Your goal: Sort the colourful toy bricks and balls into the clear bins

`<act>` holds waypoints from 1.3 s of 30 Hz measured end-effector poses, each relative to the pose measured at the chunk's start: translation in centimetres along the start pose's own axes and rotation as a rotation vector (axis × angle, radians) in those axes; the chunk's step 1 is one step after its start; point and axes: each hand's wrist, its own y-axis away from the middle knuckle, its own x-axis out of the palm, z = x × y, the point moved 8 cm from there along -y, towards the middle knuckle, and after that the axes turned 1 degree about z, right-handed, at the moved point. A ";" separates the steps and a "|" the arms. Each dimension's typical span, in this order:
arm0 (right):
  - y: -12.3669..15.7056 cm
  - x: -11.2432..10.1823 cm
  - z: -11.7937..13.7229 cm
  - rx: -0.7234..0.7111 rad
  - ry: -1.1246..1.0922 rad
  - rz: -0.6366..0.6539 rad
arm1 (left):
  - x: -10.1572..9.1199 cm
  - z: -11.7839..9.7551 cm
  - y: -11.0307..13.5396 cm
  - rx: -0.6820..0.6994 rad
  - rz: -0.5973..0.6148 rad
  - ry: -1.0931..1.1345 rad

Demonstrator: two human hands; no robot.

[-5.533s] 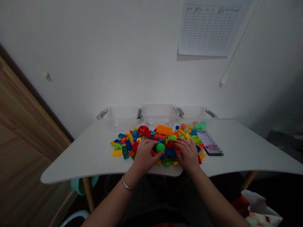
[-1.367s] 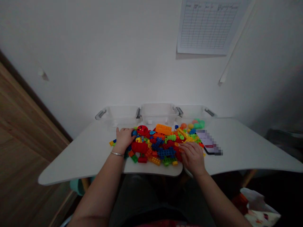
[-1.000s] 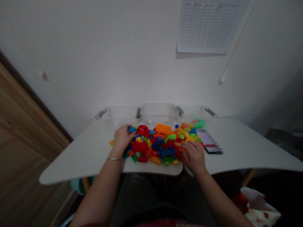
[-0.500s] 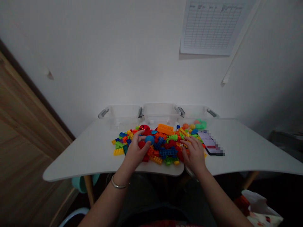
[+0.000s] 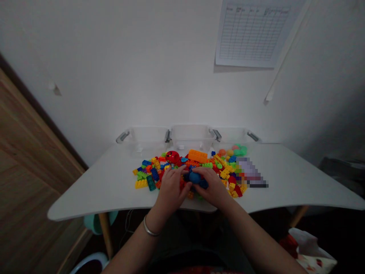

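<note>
A blue plastic ball [image 5: 194, 177] sits between my two hands in the middle of a heap of colourful toy building bricks [image 5: 151, 177]. My right hand [image 5: 211, 185] curls over the ball from the right, its fingers touching it, with a dark blue brick [image 5: 203, 184] just below. My left hand [image 5: 171, 189] rests against the ball's left side and the bricks, a bangle on its wrist. Whether it grips the ball is hidden. A red ladybird-shaped toy [image 5: 172, 156] and a long orange brick [image 5: 197, 156] lie beyond my hands.
Several clear plastic boxes [image 5: 191, 137] with grey latches stand along the wall behind the white table [image 5: 85, 194]. Small pastel balls [image 5: 236, 152] lie at the back right, near a phone [image 5: 251, 171] with a pixelated screen. A wooden panel runs along the left.
The blue ball has moved right, from my left hand's fingers to between both hands. My right hand has slid left towards the middle, and my left hand has shifted slightly down.
</note>
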 end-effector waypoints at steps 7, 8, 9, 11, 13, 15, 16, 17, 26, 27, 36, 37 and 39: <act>1.3 -3.1 -6.8 0.265 0.080 -0.311 | -0.8 4.6 2.2 -0.080 -0.072 -0.389; 1.4 -3.7 -8.0 0.301 0.078 -0.363 | -0.6 5.2 2.4 -0.101 -0.078 -0.409; 1.4 -4.4 -9.2 0.326 0.084 -0.405 | -0.5 5.8 2.6 -0.116 -0.080 -0.420; 1.1 -5.7 -11.3 0.346 0.122 -0.446 | 0.0 6.4 2.8 -0.121 -0.070 -0.424; 0.4 -7.2 -13.5 0.367 0.175 -0.487 | 0.3 6.6 2.8 -0.098 -0.051 -0.410; -0.5 -8.8 -15.6 0.394 0.239 -0.522 | 0.4 6.6 2.8 -0.089 -0.046 -0.398; -1.0 -9.5 -16.6 0.407 0.269 -0.541 | 0.4 6.7 2.7 -0.098 -0.050 -0.398; -1.6 -10.0 -17.5 0.415 0.297 -0.544 | 0.4 6.8 2.7 -0.114 -0.053 -0.399; -5.6 -9.4 -22.5 0.614 0.521 -0.248 | 1.0 7.1 2.3 -0.099 -0.011 -0.361; -5.8 -9.1 -22.5 0.641 0.553 -0.199 | 1.1 7.1 2.3 -0.096 -0.005 -0.358; -5.7 -6.6 -21.0 0.591 0.831 0.134 | 1.4 7.0 2.3 -0.114 0.039 -0.395; -5.6 -6.7 -20.9 0.575 0.810 0.112 | 1.4 7.0 2.3 -0.114 0.040 -0.395; -5.5 -7.0 -20.8 0.529 0.737 0.061 | 1.4 7.0 2.3 -0.111 0.039 -0.396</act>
